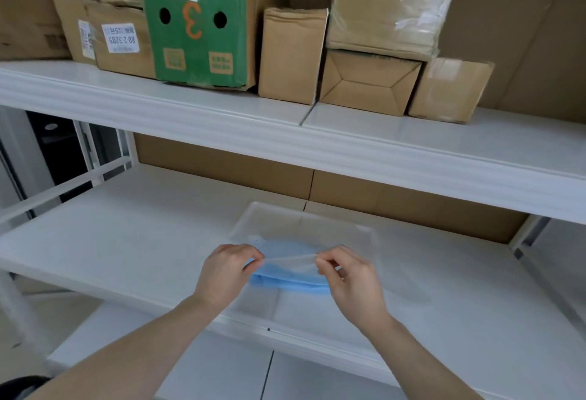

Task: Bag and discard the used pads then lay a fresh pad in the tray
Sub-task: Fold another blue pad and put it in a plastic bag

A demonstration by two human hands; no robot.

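Hands, left hand [226,268] and right hand [344,273], pinch clear bag [290,261] mouth at lower centre; thin film may slip (blue pad [285,282] inside).

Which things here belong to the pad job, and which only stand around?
Job:
left hand
right hand
clear bag, pinched by both hands
blue pad
clear tray

Standing around:
green box
brown boxes
white shelf

This looks like a storeroom or stockroom. White metal shelving [348,146] fills the view, and its upper shelf is crowded with taped cardboard boxes [293,57], some with printed shipping labels [120,37], beside a green carton [199,22] marked with an orange 3.
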